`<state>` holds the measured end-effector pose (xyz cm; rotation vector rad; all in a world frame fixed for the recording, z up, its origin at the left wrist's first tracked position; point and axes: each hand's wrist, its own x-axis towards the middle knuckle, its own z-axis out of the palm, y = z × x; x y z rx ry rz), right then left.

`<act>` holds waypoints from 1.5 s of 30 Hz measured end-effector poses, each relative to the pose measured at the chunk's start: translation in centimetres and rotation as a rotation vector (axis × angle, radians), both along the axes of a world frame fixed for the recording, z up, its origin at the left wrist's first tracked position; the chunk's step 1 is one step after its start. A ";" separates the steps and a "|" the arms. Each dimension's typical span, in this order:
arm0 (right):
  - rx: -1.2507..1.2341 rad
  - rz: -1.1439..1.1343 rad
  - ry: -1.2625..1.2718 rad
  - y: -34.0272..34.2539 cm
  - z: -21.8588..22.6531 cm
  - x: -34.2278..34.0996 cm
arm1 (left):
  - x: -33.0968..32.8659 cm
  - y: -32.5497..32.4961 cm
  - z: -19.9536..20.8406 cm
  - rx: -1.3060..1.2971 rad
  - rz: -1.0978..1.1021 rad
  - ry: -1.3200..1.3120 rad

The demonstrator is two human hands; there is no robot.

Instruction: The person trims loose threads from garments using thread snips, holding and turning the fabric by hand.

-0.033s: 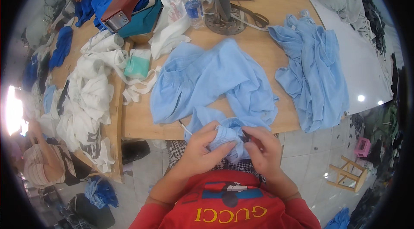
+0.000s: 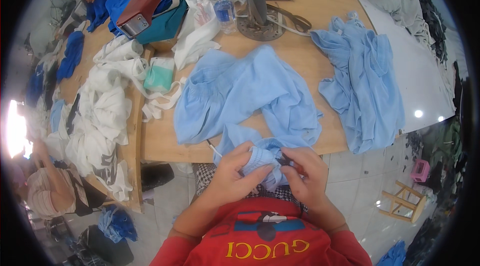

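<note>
A light blue garment piece (image 2: 261,160) with a gathered, elastic-looking band is bunched between my hands, just off the table's front edge. Its cloth runs up onto the table against a larger spread of light blue cloth (image 2: 250,83); whether they are one garment I cannot tell. My left hand (image 2: 233,175) grips the band, thumb on top. At the band's right side, my right hand (image 2: 306,173) has thumb and fingers pinched together. Something small and dark shows at those fingertips, mostly hidden. A white cord end (image 2: 215,150) sticks out beside my left hand.
Another light blue garment pile (image 2: 360,86) hangs over the table's right edge. White cloth (image 2: 102,111) heaps at left near a green-and-white packet (image 2: 160,74). Behind stand a red handheld machine (image 2: 145,8), a clear bottle (image 2: 225,8) and a round metal base (image 2: 261,28). Other people work at left.
My right thumb and fingers have shifted slightly at the edge of the band. My left hand and the cloth look the same.
</note>
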<state>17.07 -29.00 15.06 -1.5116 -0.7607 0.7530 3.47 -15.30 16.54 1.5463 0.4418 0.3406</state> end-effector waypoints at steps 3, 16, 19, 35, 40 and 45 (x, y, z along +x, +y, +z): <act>0.086 -0.001 -0.606 0.1 0.6 0.8 | 0.0 -0.1 -0.3 0.040 0.026 -0.003; 0.109 -0.334 -0.355 -0.3 -1.7 1.4 | 0.5 -0.4 -0.5 0.184 -0.066 -0.005; 0.208 -0.337 -0.158 -0.6 -1.2 2.1 | 0.5 -0.5 -0.6 0.116 -0.053 0.044; 0.059 0.030 -0.260 -0.6 1.4 1.8 | 1.4 -0.3 0.1 0.123 -0.041 -0.011; -0.067 0.163 -0.117 -0.3 -2.2 3.1 | 1.5 0.5 0.8 -0.017 0.005 -0.186; 0.101 -0.112 -0.210 1.0 -3.0 5.6 | 1.6 0.9 2.1 0.482 -0.120 -0.247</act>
